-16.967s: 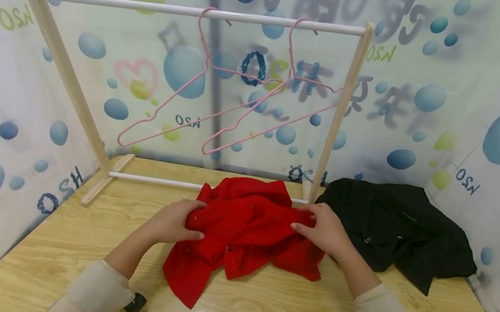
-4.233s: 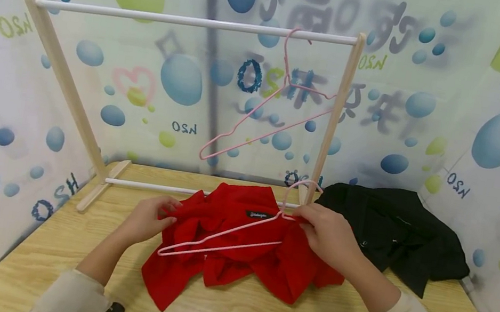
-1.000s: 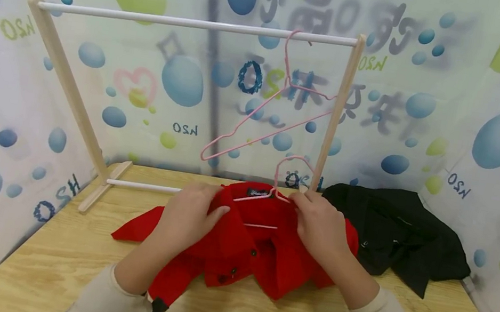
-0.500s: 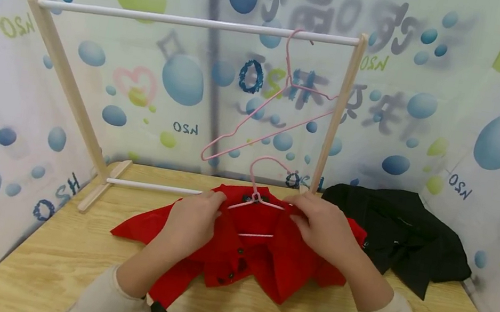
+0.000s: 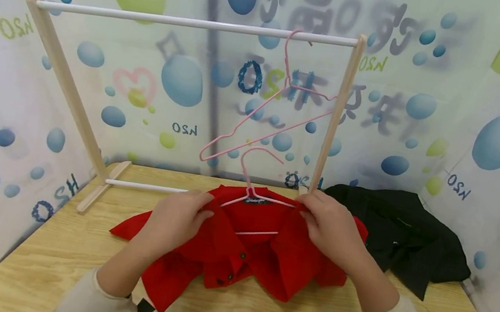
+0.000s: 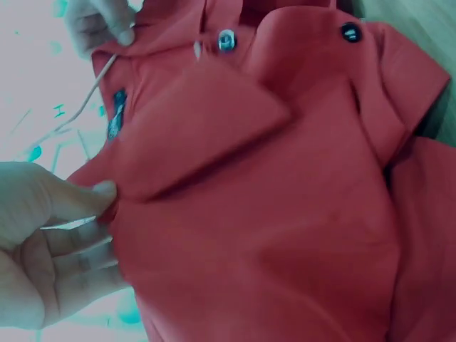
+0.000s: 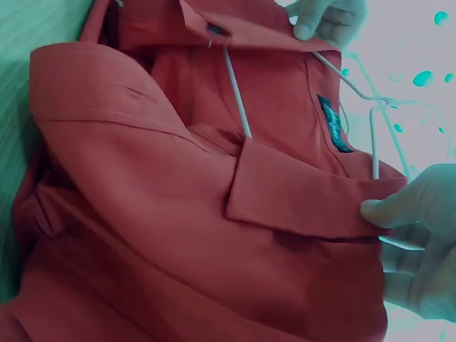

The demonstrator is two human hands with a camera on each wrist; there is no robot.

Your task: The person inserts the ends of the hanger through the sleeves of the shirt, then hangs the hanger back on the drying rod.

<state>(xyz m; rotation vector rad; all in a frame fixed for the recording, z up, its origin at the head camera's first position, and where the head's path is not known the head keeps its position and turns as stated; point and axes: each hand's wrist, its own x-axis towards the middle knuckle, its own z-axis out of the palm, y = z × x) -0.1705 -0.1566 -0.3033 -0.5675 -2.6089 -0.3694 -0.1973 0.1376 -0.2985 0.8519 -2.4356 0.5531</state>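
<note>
A red jacket (image 5: 296,265) with dark buttons lies on the table, its collar spread toward the rack. Inside its neck sits a pink wire hanger (image 5: 249,192), both arms running under the shoulders and the hook standing up above the collar. My left hand (image 5: 177,223) pinches the collar edge at the left shoulder; in the left wrist view, thumb and fingers (image 6: 85,196) hold the cloth. My right hand (image 5: 330,231) grips the right shoulder by the collar, its thumb (image 7: 377,211) on top of the fabric. The hanger's ends are hidden under the cloth.
Behind the jacket stands a wooden rack with a white top bar (image 5: 168,20). A second pink hanger (image 5: 256,111) hangs near its right post (image 5: 340,110). A black garment (image 5: 426,241) lies crumpled on the table (image 5: 46,255) at the right.
Earlier both hangers hung on the bar; one came down and lay with its left end over the jacket. That end is now inside. In the last second the hook shifted left.
</note>
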